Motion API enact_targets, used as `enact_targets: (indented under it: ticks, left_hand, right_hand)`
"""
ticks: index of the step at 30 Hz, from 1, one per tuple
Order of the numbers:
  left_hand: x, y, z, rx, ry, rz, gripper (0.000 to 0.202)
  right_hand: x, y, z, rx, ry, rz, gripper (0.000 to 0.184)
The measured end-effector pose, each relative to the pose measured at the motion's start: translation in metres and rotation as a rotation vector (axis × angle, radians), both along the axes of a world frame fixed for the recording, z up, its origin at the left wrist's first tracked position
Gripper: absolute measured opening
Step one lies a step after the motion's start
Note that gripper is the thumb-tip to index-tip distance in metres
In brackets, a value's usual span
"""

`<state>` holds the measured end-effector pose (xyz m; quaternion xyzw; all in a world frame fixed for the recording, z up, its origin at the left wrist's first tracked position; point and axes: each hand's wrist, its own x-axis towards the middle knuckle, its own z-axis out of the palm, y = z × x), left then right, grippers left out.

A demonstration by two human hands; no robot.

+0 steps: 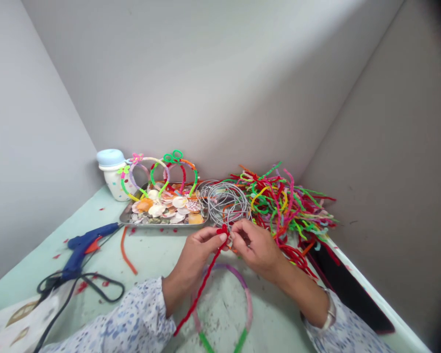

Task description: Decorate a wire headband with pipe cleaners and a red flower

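A fuzzy red pipe cleaner [202, 289] is pinched between the thumb and fingers of my left hand [202, 247]. Its upper end is bent into small loops, while the long tail hangs down toward my left sleeve. The fingers of my right hand [255, 245] are closed at the looped end, touching it from the right. Below both hands, a headband [248, 296] wrapped in purple, pink and green lies on the table.
A metal tray [165, 226] holds shells, with wrapped headbands [196, 179] standing in it. Behind my hands are coiled grey wire hoops [230, 201]. Pipe cleaners [279, 201] are heaped at right. A blue glue gun [77, 250], its cord, and a white jar [115, 179] are at left.
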<state>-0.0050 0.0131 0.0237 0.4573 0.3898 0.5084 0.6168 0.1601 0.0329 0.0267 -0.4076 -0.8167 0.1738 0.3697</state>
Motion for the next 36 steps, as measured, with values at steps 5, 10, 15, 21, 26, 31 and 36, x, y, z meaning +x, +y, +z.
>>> enact_targets:
  ticks: [5, 10, 15, 21, 26, 31, 36]
  left_hand:
    - [0.0, 0.0, 0.0, 0.007, 0.053, 0.037, 0.015]
    - [-0.001, 0.0, 0.0, 0.032, 0.102, 0.061, 0.014]
    - [-0.001, 0.0, 0.004, 0.073, 0.197, 0.085, 0.015]
    - [0.0, -0.003, 0.008, 0.114, 0.287, 0.1, 0.019]
    - [0.0, -0.003, 0.008, 0.142, 0.318, 0.129, 0.018]
    - [0.001, -0.002, 0.005, 0.138, 0.317, 0.166, 0.014]
    - [0.002, -0.001, 0.002, 0.141, 0.33, 0.206, 0.012]
  right_hand:
    - [-0.001, -0.001, 0.0, -0.011, -0.02, -0.011, 0.007]
    - [-0.003, -0.001, 0.0, -0.047, -0.016, -0.027, 0.009]
    - [-0.006, -0.003, 0.002, -0.118, 0.005, -0.058, 0.01]
    - [-0.007, -0.005, 0.002, -0.126, 0.026, -0.097, 0.011]
    - [-0.008, -0.006, 0.001, -0.119, 0.033, -0.107, 0.012]
    - [-0.011, -0.008, 0.001, -0.187, 0.081, -0.098, 0.012]
    - [-0.015, -0.01, 0.001, -0.297, 0.172, -0.074, 0.014]
